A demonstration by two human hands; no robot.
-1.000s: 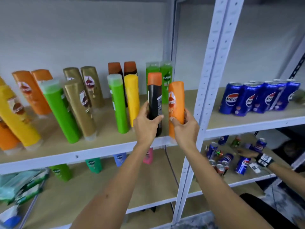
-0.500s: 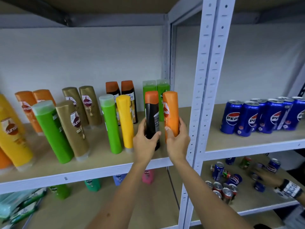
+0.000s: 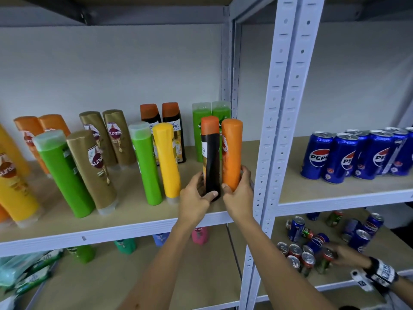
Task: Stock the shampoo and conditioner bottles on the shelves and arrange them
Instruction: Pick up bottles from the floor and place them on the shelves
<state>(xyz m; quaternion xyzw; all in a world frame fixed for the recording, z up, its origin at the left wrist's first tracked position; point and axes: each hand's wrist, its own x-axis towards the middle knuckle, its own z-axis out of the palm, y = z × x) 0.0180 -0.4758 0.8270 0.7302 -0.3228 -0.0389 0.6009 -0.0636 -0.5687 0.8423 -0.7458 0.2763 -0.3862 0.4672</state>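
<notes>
My left hand [image 3: 196, 198] grips the base of a black bottle with an orange cap [image 3: 211, 153]. My right hand [image 3: 238, 195] holds an orange bottle [image 3: 232, 153] right beside it. Both bottles stand upright and touch each other near the right end of the wooden shelf [image 3: 134, 218]. To their left stand a yellow bottle [image 3: 167, 159], a green bottle [image 3: 145, 164], a gold bottle [image 3: 91, 168] and another green bottle [image 3: 62, 175]. Behind them is a back row of orange, gold, black and green bottles [image 3: 202, 130].
A white perforated upright [image 3: 279, 130] stands just right of my right hand. Blue Pepsi cans [image 3: 342, 157] fill the neighbouring shelf. Below, another person's hand [image 3: 348, 256] touches several cans. The lower left shelf holds small bottles [image 3: 200, 234] and green packets [image 3: 29, 278].
Both hands moved the black and orange bottles further back onto the shelf and closer together. The view has tilted upward. The other person's hand has shifted among the lower cans.
</notes>
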